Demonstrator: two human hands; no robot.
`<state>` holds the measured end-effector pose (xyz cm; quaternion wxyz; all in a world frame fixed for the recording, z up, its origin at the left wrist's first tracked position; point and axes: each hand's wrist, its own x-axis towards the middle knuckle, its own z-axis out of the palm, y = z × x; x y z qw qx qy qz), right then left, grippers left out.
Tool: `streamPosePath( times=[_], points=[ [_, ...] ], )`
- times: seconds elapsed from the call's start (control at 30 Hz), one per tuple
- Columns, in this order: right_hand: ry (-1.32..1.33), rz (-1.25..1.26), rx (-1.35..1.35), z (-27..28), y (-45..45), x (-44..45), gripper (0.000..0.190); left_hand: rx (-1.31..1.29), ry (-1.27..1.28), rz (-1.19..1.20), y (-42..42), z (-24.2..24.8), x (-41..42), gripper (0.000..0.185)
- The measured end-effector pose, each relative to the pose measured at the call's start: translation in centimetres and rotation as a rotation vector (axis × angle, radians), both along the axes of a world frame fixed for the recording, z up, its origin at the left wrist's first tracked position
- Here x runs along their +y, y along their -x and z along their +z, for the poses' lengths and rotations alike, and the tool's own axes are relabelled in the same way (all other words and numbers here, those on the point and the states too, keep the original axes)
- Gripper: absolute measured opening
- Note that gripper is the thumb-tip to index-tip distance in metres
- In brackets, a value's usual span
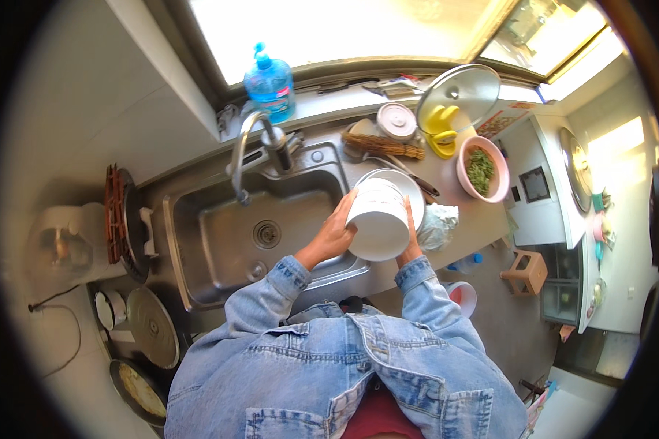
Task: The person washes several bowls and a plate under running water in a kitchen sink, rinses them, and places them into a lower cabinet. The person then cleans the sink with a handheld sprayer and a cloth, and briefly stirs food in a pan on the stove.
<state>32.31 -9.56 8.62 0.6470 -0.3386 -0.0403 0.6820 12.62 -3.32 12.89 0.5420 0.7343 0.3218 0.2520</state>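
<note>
Both my hands hold what looks like a stack of white bowls [378,233], tilted so that one broad round face points toward me. My left hand [332,233] grips its left side, near the right rim of the stainless steel sink [219,247]. Around the right side curls my right hand [411,236], partly hidden by the stack. Just behind it a larger white basin [414,192] sits on the counter; the stack covers most of it. A crumpled clear plastic bag [439,225] lies to the right of my right hand.
A curved faucet [244,142] reaches over the sink. Behind the basin lie a straw brush [384,146], a dark-handled utensil [424,185] and a pink-lidded container [396,120]. A pink bowl of greens [483,170] stands right; a glass lid [472,88] leans by the window. A blue pump bottle [272,90] stands on the sill.
</note>
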Motion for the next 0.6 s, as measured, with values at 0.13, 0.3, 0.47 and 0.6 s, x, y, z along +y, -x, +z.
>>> streamPosePath(
  times=[0.13, 0.3, 0.47, 0.6],
  points=[
    [0.036, 0.105, 0.183, 0.4, 7.4, 0.4, 0.071, 0.056, 0.042, 0.098, 6.9, 2.0, -1.4, 0.077],
    [0.107, 0.407, 0.379, 0.2, 17.7, 0.7, 0.08, 0.122, 0.112, 0.306, 17.8, 0.5, -5.1, 0.075],
    [0.049, 0.585, 0.399, 1.9, 26.3, 4.6, 0.072, 0.07, -0.031, 0.631, 25.4, 1.2, -7.5, 0.072],
    [-0.036, 0.606, 0.285, 5.4, 30.9, 8.5, 0.071, 0.046, -0.11, 0.828, 29.5, 1.0, -6.6, 0.048]
  ],
)
